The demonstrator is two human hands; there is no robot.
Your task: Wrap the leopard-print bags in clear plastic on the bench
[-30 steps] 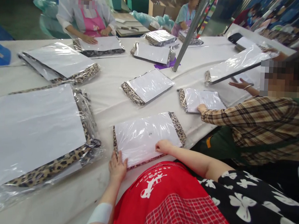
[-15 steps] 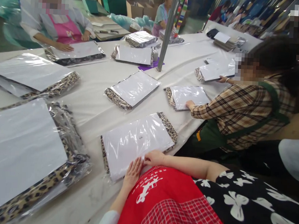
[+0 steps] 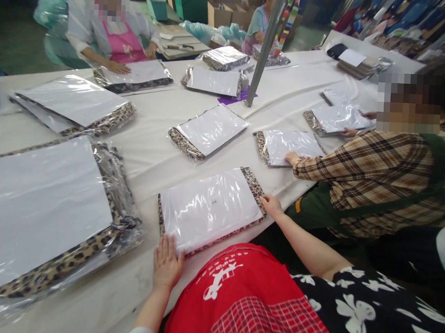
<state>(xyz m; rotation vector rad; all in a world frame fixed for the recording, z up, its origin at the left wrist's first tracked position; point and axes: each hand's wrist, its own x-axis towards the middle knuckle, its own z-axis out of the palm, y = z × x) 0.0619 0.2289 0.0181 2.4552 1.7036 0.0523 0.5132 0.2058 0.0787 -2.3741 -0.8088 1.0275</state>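
In front of me on the table lies a clear plastic packet (image 3: 209, 208) with a white sheet over folded leopard-print fabric. My left hand (image 3: 167, 264) is flat, fingers spread, on the packet's near left corner. At the packet's right edge is my right hand (image 3: 271, 207), its fingers bent and closed on the plastic by the leopard-print strip. A larger packet of the same kind (image 3: 44, 212) lies to the left, apart from my left hand. Just beyond my packet rests another one (image 3: 211, 130).
A co-worker in a plaid shirt (image 3: 379, 169) handles packets at my right. Across the white-covered table (image 3: 140, 169), a person in a pink apron (image 3: 120, 42) touches a packet. A metal pole (image 3: 266, 49) rises from the table. More packets (image 3: 72, 101) lie at the left.
My hands have parted from the packet's near edge. The left moved to the near left corner, the right to the right edge. The near edge's leopard-print strip now shows.
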